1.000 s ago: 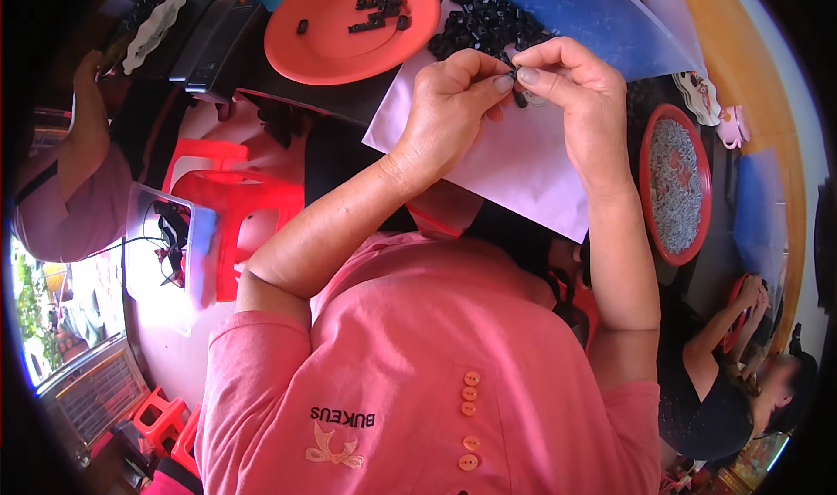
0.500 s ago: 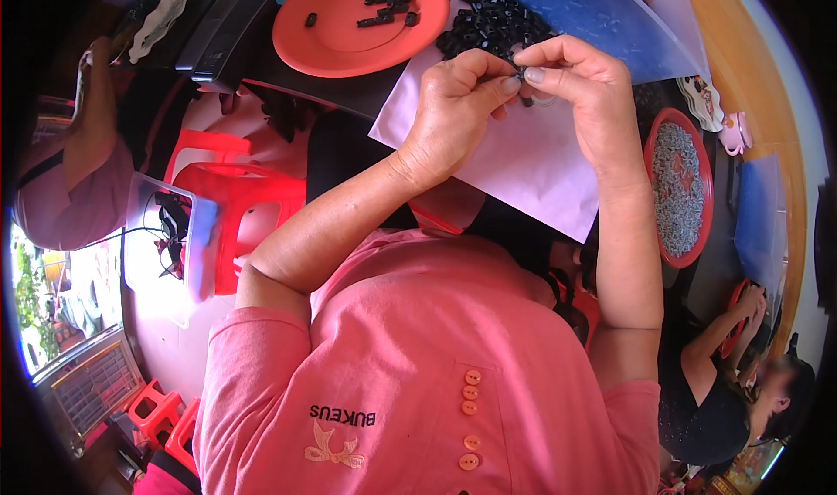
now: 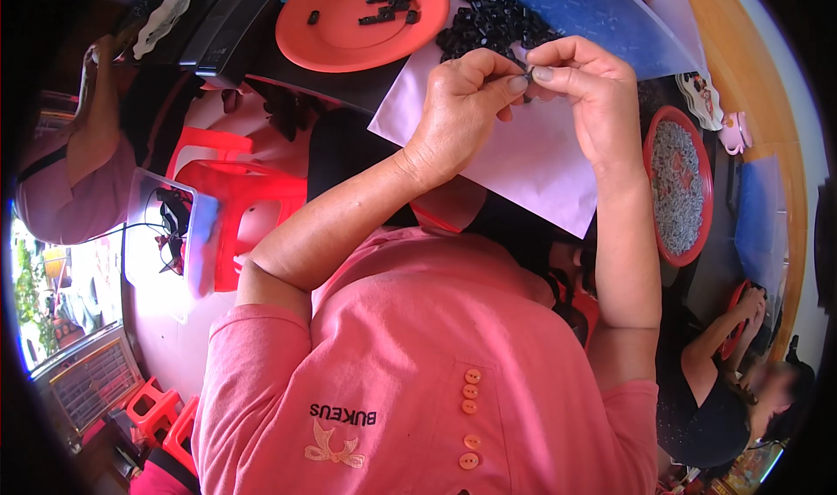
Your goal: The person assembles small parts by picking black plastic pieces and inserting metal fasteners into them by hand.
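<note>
My left hand (image 3: 460, 116) and my right hand (image 3: 595, 103) meet over a pale sheet (image 3: 540, 177), fingertips pinched together. Between the thumbs and index fingers sits a small black piece (image 3: 528, 74), mostly covered, so its exact kind stays hidden. Just beyond the fingers lies a heap of small black plastic parts (image 3: 493, 23) on the far end of the sheet. An orange-red plate (image 3: 323, 42) left of the heap carries several similar black parts (image 3: 392, 5).
A red basin (image 3: 649, 168) of small silvery parts stands at right. Behind the heap is a translucent blue bin (image 3: 602, 16). Red stools (image 3: 244, 177) and a clear box (image 3: 144, 260) with cables are at left. Other people sit at far left and lower right.
Both hands have shifted very slightly to the right, still pinching together. The small black piece is more covered by the fingertips now. The plate and heap look the same.
</note>
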`<state>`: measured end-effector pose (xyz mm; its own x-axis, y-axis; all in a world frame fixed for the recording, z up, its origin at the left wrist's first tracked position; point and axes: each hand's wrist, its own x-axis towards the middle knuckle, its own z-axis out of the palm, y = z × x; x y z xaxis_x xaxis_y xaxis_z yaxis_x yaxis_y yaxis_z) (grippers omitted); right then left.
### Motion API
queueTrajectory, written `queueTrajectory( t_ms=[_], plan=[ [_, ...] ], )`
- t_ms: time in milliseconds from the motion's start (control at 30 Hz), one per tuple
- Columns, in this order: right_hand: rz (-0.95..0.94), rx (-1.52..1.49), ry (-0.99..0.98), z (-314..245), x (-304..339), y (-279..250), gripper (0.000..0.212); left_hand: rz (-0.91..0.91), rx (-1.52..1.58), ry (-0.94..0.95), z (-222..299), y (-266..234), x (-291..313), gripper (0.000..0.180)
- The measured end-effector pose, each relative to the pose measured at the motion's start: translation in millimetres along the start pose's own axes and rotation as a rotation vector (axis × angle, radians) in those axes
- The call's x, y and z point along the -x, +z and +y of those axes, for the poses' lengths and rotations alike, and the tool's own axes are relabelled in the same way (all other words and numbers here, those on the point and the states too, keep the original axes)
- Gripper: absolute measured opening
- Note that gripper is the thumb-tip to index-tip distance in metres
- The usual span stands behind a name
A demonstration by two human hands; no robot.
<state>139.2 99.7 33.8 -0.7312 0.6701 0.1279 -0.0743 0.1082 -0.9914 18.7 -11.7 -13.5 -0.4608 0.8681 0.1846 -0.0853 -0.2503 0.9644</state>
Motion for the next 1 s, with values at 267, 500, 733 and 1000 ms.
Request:
queueTrajectory(
  t_ms=[267,500,733,1000],
  plan=[
    [0.04,0.195,-0.117,4.5,8.1,7.9,0.013,0.001,-0.039,-0.022,-6.6,0.2,1.3,0.008],
    [0.013,0.629,-0.614,5.2,8.9,8.2,0.017,0.006,-0.059,0.034,-11.5,1.9,0.8,0.006],
    [0.021,0.628,-0.505,8.3,8.5,9.5,0.024,0.011,-0.134,0.041,-7.4,3.1,4.0,0.006],
    [0.042,0.646,-0.515,12.3,10.4,12.3,0.025,0.028,-0.153,0.062,-8.5,4.1,3.3,0.006]
  ],
)
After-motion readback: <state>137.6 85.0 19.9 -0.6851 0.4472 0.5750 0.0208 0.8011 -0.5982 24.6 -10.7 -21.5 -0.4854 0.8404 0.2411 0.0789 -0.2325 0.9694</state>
